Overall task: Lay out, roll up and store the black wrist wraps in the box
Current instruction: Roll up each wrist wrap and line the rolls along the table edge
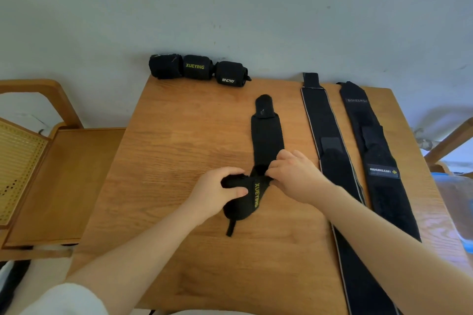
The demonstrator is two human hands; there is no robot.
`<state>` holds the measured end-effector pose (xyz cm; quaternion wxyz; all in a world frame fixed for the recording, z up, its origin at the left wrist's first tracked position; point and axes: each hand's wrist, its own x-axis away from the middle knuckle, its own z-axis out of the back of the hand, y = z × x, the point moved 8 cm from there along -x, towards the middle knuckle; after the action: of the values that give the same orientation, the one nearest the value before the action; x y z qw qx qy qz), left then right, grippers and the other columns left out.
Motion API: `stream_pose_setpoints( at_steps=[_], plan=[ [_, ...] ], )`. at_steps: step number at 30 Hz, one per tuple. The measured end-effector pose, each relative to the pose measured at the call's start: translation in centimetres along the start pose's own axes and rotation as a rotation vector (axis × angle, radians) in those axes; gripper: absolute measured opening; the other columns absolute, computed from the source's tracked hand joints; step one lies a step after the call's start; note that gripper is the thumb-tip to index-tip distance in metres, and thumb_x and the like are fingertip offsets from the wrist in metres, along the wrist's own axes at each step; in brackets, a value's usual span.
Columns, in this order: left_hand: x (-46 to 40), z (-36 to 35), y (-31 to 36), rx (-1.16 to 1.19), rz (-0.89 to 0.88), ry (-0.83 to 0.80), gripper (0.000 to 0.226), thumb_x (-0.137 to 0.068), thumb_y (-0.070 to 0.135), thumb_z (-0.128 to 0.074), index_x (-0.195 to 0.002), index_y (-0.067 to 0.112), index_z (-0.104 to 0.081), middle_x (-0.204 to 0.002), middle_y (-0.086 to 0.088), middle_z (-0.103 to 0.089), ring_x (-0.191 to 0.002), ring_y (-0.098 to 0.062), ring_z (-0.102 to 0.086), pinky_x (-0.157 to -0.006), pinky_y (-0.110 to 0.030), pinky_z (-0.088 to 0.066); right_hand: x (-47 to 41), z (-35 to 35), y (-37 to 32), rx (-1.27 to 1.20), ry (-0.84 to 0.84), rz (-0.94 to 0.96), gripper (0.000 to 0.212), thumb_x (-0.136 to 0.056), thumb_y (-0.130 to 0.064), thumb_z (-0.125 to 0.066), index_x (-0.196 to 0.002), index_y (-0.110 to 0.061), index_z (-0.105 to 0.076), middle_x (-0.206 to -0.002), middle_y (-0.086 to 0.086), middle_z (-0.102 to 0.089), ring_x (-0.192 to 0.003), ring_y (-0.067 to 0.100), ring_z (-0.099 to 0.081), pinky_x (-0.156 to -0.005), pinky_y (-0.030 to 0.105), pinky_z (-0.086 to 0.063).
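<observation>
left hand and right hand both grasping the xueying wrap at mid-desk.

we note the left hand curled round the rolled near end of this wrap, thumb lying across the roll, while the right hand pinches the fabric just beside the roll. the rest of the wrap lies flat on the desk, running away from the person toward the wall; a thin loop trails from the roll's near side. we record three rolled wraps in a row at the desk's far edge, touching one another. to the right, a grey-edged wrap and a labelled wrap lie flat side by side, apart from each other. a wooden chair stands left of the desk. a blue-trimmed clear container shows at the right edge.
</observation>
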<state>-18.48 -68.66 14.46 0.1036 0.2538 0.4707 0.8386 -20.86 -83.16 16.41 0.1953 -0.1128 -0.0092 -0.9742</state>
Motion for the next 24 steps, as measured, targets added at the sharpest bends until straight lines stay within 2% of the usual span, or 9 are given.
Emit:
stream_pose_setpoints(
  at_steps=[3,5,7,10,12,15,19,21,24],
  plan=[
    [1.0,0.5,0.0,0.563,0.162,-0.195,0.031,-0.082,0.0,-0.064,-0.104,0.023,-0.064,-0.1,0.006,-0.068,-0.098,-0.015,-0.063,-0.079,-0.027,-0.052,1.2,6.1,-0.2,-0.077,0.084,0.017,0.026,-0.097,-0.04,-0.04,-0.108,-0.027,-0.06,-0.101,-0.012,-0.057,-0.101,0.013,-0.041,-0.085,0.029,-0.03],
    [1.3,1.0,-0.3,0.763,0.215,-0.285,0.031,-0.077,0.001,-0.062,-0.103,0.018,-0.064,-0.094,0.003,-0.07,-0.091,-0.015,-0.066,-0.072,-0.028,-0.055,0.4,8.0,-0.7,-0.112,0.088,0.035,0.024,-0.097,-0.042,-0.04,-0.102,-0.028,-0.059,-0.094,-0.011,-0.057,-0.096,0.011,-0.037,-0.082,0.029,-0.025],
    [0.9,1.8,-2.1,0.651,0.244,-0.305,0.031,-0.078,0.001,-0.063,-0.103,0.019,-0.064,-0.098,0.003,-0.069,-0.097,-0.015,-0.064,-0.074,-0.026,-0.053,-1.8,6.2,-1.4,-0.12,-0.068,0.034,0.026,-0.096,-0.045,-0.041,-0.104,-0.028,-0.06,-0.096,-0.008,-0.058,-0.096,0.012,-0.036,-0.084,0.031,-0.024],
    [-0.2,3.2,-5.8,0.205,0.264,-0.277,0.03,-0.083,0.008,-0.069,-0.105,0.029,-0.065,-0.114,0.01,-0.063,-0.113,-0.013,-0.055,-0.091,-0.026,-0.043,-4.6,-0.3,-3.0,-0.026,-0.332,-0.042,0.032,-0.095,-0.044,-0.048,-0.115,-0.023,-0.06,-0.116,-0.002,-0.057,-0.112,0.02,-0.038,-0.095,0.037,-0.025],
    [-0.4,3.8,-7.6,0.163,0.322,-0.242,0.03,-0.082,0.013,-0.072,-0.106,0.029,-0.066,-0.117,0.009,-0.062,-0.115,-0.013,-0.053,-0.096,-0.028,-0.039,-5.7,-2.6,-5.1,0.128,-0.242,-0.055,0.028,-0.094,-0.033,-0.052,-0.117,-0.019,-0.059,-0.12,0.002,-0.055,-0.117,0.025,-0.041,-0.097,0.037,-0.029],
    [0.0,5.4,-9.1,0.196,0.41,-0.216,0.033,-0.083,0.014,-0.071,-0.113,0.025,-0.065,-0.117,0.006,-0.061,-0.112,-0.013,-0.053,-0.095,-0.028,-0.039,-5.3,-2.2,-6.5,-0.009,0.025,-0.288,0.028,-0.084,-0.03,-0.069,-0.106,-0.016,-0.059,-0.106,0.002,-0.057,-0.099,0.021,-0.056,-0.079,0.03,-0.044],
    [-0.1,7.6,-10.5,0.146,0.411,-0.318,0.033,-0.084,0.013,-0.069,-0.113,0.028,-0.064,-0.12,0.005,-0.062,-0.115,-0.015,-0.054,-0.101,-0.034,-0.042,-2.5,-5.8,-4.5,-0.645,-0.015,-0.706,0.035,-0.094,-0.035,-0.055,-0.119,-0.012,-0.048,-0.113,0.004,-0.053,-0.094,0.019,-0.059,-0.073,0.029,-0.05],
    [-0.3,7.7,-10.5,0.13,0.393,-0.388,0.032,-0.086,0.011,-0.067,-0.11,0.031,-0.062,-0.12,0.008,-0.061,-0.115,-0.013,-0.053,-0.1,-0.034,-0.042,-1.9,-6.2,-4.1,-0.733,0.054,-0.792,0.036,-0.098,-0.03,-0.048,-0.128,-0.01,-0.046,-0.122,0.007,-0.05,-0.097,0.02,-0.058,-0.078,0.028,-0.05],
    [-0.7,7.1,-9.9,0.12,0.348,-0.445,0.032,-0.086,0.008,-0.065,-0.104,0.033,-0.062,-0.117,0.012,-0.061,-0.113,-0.008,-0.054,-0.09,-0.023,-0.043,-2.6,-6.3,-4.8,-0.651,0.016,-0.839,0.044,-0.1,-0.028,-0.044,-0.139,-0.008,-0.037,-0.134,0.012,-0.039,-0.112,0.027,-0.051,-0.09,0.033,-0.047]
  ],
)
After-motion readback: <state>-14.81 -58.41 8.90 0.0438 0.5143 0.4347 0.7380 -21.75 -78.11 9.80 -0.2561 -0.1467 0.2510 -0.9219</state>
